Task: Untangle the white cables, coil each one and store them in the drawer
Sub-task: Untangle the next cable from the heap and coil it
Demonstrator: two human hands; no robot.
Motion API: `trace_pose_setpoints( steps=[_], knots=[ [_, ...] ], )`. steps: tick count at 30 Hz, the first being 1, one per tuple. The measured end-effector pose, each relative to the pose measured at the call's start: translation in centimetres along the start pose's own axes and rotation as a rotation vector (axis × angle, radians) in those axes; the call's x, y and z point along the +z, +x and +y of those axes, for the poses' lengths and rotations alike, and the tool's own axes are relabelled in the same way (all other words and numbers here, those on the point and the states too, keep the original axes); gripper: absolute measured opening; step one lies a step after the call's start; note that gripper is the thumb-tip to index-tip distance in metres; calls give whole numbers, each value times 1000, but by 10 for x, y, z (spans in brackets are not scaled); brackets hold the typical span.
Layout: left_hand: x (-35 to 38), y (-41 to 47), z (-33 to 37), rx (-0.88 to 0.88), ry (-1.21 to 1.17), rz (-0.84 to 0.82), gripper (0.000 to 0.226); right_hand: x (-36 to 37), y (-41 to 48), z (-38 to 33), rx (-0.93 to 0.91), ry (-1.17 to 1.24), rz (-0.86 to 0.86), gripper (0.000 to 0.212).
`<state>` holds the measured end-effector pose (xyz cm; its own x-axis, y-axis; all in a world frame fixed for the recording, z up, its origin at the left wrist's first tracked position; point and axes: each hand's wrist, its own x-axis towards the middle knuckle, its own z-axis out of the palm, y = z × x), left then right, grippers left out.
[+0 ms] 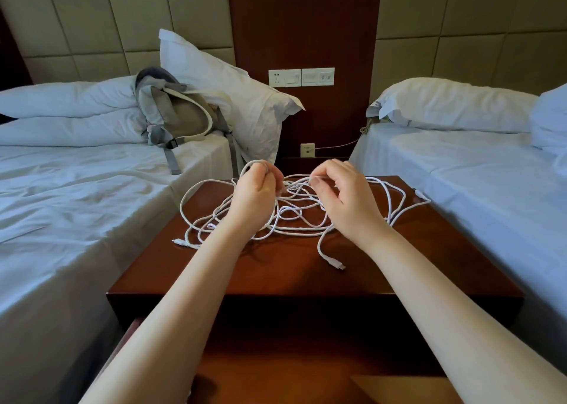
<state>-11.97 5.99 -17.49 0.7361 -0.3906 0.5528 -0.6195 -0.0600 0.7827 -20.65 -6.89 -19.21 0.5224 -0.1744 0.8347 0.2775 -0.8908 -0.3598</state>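
Observation:
A tangle of white cables (294, 216) lies spread over the top of a dark wooden nightstand (276, 268). My left hand (256, 193) grips a loop of cable that arches over its fingers at the tangle's far left. My right hand (343, 193) pinches a strand between thumb and forefinger just to the right. Loose plug ends lie at the near left (181, 242), near middle (336, 264) and far right (420, 195). The drawer (276, 363) below the top stands pulled out toward me, partly hidden by my forearms.
Two beds with white sheets flank the nightstand, the left bed (76, 207) and the right bed (491, 194). A grey backpack (178, 118) leans on a pillow at left. Wall sockets (300, 77) and another thin cable (337, 145) sit behind.

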Motion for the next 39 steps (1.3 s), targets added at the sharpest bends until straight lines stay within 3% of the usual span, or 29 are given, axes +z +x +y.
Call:
trace_pose_setpoints(
  steps=[5,8,12,20,25,29,31,34,39],
  knots=[
    [8,-6,7,-62,-133,-208,29,-8,7,-4,-9,54,122,30],
    [11,-9,15,-167,-353,-474,39,-14,8,-5,39,109,120,23],
    [9,-15,20,-209,-505,-795,31,-20,9,-4,138,221,80,6],
    [2,-17,33,-280,-835,-1041,32,-13,-2,-2,275,537,-138,20],
    [-5,-10,35,-244,-1091,-830,26,8,-16,-6,375,473,-270,42],
    [-7,-1,28,-216,-1098,-423,27,19,-29,-4,349,247,-480,28],
    [-8,5,21,-178,-1033,-239,31,23,-33,-4,331,152,-547,27],
    [-12,12,10,-123,-902,-9,32,25,-34,-1,334,116,-504,32],
    [-17,6,-5,-2,-257,235,31,24,-33,3,323,93,-364,36]
  ],
)
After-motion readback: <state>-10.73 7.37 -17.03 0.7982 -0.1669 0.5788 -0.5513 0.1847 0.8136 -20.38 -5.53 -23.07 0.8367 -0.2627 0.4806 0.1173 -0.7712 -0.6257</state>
